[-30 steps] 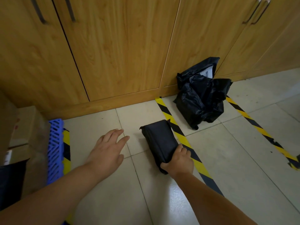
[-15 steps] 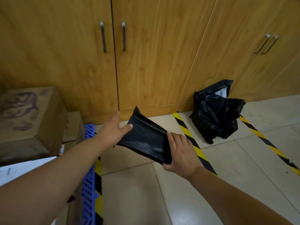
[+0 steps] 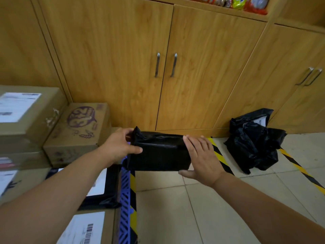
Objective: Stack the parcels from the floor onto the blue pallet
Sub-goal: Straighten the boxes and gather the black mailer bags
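I hold a flat black plastic-wrapped parcel (image 3: 159,153) in the air, level, just right of the blue pallet (image 3: 125,194). My left hand (image 3: 120,145) grips its left end, thumb on the near face and fingers behind. My right hand (image 3: 202,158) clasps its right end, fingers over the top and thumb under the bottom corner. Only the blue pallet's right edge shows. Cardboard boxes (image 3: 77,131) with labels and a black parcel (image 3: 105,189) are stacked on it. Another crumpled black parcel (image 3: 253,141) lies on the floor at the right.
Wooden cabinet doors (image 3: 158,76) with metal handles close off the back. Yellow-and-black tape (image 3: 299,170) marks the tiled floor. Snack packets (image 3: 233,2) sit on a shelf above.
The black parcel was lifted off the floor by both hands and carried left and up toward the pallet. It now sits level. My view has risen and turned left.
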Demonstrator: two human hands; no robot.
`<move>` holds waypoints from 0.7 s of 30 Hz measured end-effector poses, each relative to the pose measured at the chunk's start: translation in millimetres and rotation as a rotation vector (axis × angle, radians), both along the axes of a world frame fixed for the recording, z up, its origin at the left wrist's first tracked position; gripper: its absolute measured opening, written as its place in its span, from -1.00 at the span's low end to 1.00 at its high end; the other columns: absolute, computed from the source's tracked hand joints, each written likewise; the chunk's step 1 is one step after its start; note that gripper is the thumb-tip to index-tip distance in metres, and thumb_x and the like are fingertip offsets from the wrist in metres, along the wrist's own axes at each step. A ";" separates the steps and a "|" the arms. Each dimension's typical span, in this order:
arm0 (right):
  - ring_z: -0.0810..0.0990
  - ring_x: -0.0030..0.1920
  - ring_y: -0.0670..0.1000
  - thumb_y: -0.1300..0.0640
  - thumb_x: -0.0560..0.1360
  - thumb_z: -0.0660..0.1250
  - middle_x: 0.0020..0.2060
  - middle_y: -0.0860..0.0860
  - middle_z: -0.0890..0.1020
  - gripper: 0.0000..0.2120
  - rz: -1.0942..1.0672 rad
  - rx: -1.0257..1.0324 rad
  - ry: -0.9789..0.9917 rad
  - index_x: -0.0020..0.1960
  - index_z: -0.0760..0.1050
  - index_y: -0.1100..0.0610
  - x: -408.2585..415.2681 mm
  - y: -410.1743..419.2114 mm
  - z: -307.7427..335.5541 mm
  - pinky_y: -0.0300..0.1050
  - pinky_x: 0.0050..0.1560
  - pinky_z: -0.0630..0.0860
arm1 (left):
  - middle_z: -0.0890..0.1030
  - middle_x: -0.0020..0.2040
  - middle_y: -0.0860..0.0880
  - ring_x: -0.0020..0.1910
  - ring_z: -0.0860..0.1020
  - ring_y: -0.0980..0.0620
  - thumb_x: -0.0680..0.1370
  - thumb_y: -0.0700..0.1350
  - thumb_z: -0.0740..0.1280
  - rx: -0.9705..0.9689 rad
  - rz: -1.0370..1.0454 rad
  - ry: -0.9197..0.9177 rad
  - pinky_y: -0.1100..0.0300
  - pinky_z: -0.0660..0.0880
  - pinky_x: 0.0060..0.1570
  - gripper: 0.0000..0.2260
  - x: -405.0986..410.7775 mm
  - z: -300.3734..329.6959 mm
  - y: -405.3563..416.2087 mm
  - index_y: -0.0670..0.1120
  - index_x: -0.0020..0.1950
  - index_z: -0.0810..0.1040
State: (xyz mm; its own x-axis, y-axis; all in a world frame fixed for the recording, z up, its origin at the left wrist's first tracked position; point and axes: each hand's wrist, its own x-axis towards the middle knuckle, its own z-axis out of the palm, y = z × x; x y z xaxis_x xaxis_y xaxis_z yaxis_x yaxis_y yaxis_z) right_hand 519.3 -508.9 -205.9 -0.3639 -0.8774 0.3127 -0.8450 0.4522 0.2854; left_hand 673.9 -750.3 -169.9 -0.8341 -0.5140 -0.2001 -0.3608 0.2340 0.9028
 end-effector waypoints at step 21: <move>0.57 0.19 0.10 0.15 0.36 0.35 0.23 0.11 0.56 -0.45 -0.137 0.479 -1.865 0.34 0.37 -0.02 39.2 -100.8 59.2 0.00 0.22 0.51 | 0.54 0.21 0.08 0.24 0.47 0.20 0.25 -0.36 0.55 -0.189 -0.130 0.193 0.15 0.41 0.30 -0.36 103.6 16.3 -59.0 0.19 0.18 0.54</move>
